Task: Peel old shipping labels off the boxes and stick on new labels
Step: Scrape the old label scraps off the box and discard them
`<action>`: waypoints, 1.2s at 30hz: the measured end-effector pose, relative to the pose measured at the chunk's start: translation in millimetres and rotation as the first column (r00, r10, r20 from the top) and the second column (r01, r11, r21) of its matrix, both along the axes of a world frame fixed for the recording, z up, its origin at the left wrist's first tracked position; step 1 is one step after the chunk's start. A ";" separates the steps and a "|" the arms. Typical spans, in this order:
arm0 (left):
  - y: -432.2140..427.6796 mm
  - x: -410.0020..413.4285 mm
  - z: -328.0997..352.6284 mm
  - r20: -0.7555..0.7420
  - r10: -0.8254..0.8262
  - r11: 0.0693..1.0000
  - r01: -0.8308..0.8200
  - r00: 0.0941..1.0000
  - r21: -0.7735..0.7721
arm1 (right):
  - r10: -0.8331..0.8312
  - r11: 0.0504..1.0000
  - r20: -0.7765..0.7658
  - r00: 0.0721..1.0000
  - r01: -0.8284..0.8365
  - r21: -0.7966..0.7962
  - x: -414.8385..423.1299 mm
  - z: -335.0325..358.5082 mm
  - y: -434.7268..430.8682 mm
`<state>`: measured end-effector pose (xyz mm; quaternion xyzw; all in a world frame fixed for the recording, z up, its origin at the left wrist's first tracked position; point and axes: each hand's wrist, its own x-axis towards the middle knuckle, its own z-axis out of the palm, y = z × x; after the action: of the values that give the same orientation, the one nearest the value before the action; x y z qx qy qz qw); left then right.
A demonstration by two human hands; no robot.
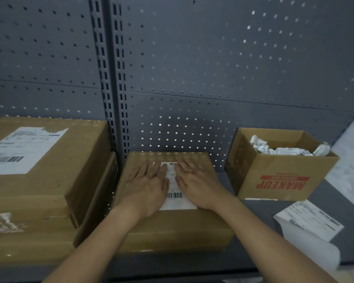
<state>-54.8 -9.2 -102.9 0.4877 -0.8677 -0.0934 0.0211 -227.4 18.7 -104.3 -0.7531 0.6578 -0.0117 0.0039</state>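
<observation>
Against the pegboard wall, grey shelf. Left: big box stack, torn label on top, prob. old, not yet off. Centre: small box, the one in hand. Right: open box w/ crumpled scraps; loose label sheets nr front. New label lies on small box top, between and partly under both palms. Left hand & right hand flat, fingers straight, slightly spread, pressing down. Step, I judge: smoothing. To do well: sweep from middle outward, firm on edges & corners, so no bubbles or lifted corner.
</observation>
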 end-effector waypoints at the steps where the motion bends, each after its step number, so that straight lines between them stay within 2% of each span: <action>1: -0.2 0.1 0.5 -0.002 -0.002 1.000 0.002 1.000 0.004 | -0.005 1.000 0.010 1.000 0.004 0.017 0.7 2.1 1.0; 3: -2.4 -0.4 2.6 -0.018 -0.013 1.000 0.013 1.000 0.006 | 0.000 0.999 0.041 0.999 -0.001 0.035 0.8 8.1 3.3; 6: -5.2 2.2 6.4 -0.107 0.000 1.000 0.000 0.994 0.006 | 0.063 0.998 0.091 0.994 -0.060 -0.037 0.8 20.5 12.3; 8: -3.0 8.4 6.7 -0.148 0.006 0.999 -0.013 0.989 -0.042 | 0.072 0.997 0.116 0.991 -0.067 -0.045 5.1 27.6 21.6; 10: 3.6 15.1 5.4 -0.121 -0.019 0.997 0.009 0.992 -0.080 | 0.057 0.998 0.123 0.991 -0.061 0.029 11.3 28.4 30.1; 15: 15.3 19.2 1.7 -0.053 -0.008 1.000 0.007 0.999 -0.016 | 0.054 0.988 0.069 0.996 -0.063 0.143 15.7 12.2 37.2; 19: 18.1 18.5 1.4 -0.067 -0.005 1.000 0.003 0.998 -0.031 | 0.062 0.989 0.076 0.995 -0.071 0.128 15.4 11.7 39.2; 22: 13.0 18.5 7.7 -0.126 -0.008 0.998 0.000 0.992 -0.066 | 0.036 0.993 0.179 0.983 -0.055 0.104 14.1 20.8 38.3; 24: 3.5 15.1 14.0 -0.183 -0.007 0.992 -0.017 0.983 -0.126 | 0.028 1.000 0.237 0.971 -0.030 0.006 10.7 29.1 29.5; 26: -8.0 10.0 15.9 -0.166 -0.026 0.992 0.004 0.986 -0.130 | 0.043 0.995 0.153 0.987 -0.029 -0.095 8.5 32.4 14.9; 29: -19.3 6.5 7.5 -0.060 -0.048 0.999 0.047 0.997 -0.019 | 0.062 0.996 -0.005 0.998 -0.062 -0.065 6.2 21.6 -4.4; 36: -17.7 3.5 -0.7 0.009 -0.004 1.000 0.003 1.000 0.028 | 0.020 0.998 0.022 1.000 -0.021 0.063 6.8 8.4 -1.9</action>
<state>-51.4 -26.9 -103.5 0.4869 -0.8673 -0.1033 0.0102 -220.6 16.7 -95.9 -0.7592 0.6499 0.0013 0.0348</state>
